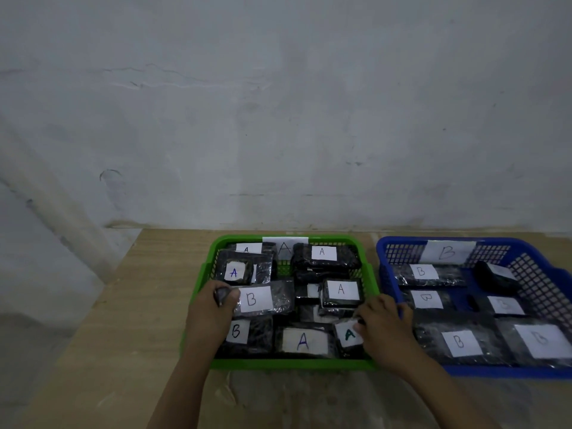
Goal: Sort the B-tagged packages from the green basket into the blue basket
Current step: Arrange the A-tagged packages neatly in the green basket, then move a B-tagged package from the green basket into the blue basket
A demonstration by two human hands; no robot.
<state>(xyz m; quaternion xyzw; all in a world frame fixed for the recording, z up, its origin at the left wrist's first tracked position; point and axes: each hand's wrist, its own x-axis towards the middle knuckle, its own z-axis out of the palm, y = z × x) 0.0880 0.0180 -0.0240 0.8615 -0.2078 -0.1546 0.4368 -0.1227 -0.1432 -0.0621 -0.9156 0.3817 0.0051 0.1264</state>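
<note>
The green basket [291,363] sits mid-table, filled with black wrapped packages bearing white A or B tags. My left hand [212,314] grips the left end of a B-tagged package [266,300] lying on top of the pile. A second B-tagged package [247,334] lies below it at the front left. My right hand [382,323] is at the basket's right side, its fingertips pinching the edge of an A-tagged package [348,335]. The blue basket [402,243] stands to the right and holds several B-tagged packages [461,343].
Other A-tagged packages [340,291] fill the rest of the green basket. Each basket has a paper letter label on its far wall. Both stand on a wooden table [123,335] against a pale wall; the table's left edge runs diagonally at the left.
</note>
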